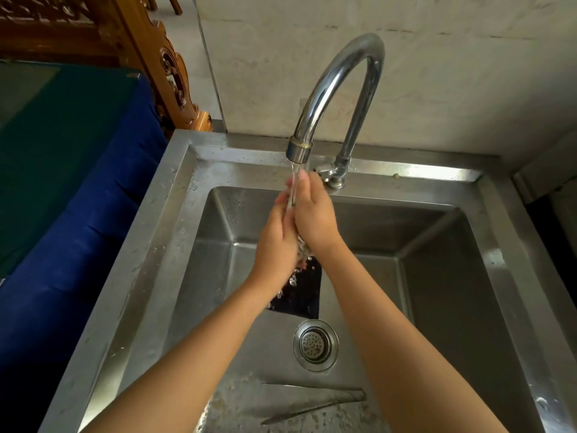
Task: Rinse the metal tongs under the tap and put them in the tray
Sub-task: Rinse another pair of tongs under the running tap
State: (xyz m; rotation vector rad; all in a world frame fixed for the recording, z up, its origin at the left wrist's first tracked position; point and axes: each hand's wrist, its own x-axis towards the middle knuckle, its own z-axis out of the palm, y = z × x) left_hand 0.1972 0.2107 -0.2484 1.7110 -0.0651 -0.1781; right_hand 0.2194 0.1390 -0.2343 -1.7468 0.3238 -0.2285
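Both hands (296, 226) rub together under running tap (337, 89).

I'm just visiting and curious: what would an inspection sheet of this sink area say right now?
Surface: steel sink, wet, droplets on its rim.
Job's things: metal tongs lie on the sink floor near the front, untouched; tap running; no tray in view.
Clutter: dark flat sheet on the sink floor; drain strainer.
Grippers: left hand and right hand pressed together under the stream, holding nothing.
Cables: nothing seen.
Surroundings: blue cloth, carved wooden furniture, pale wall.
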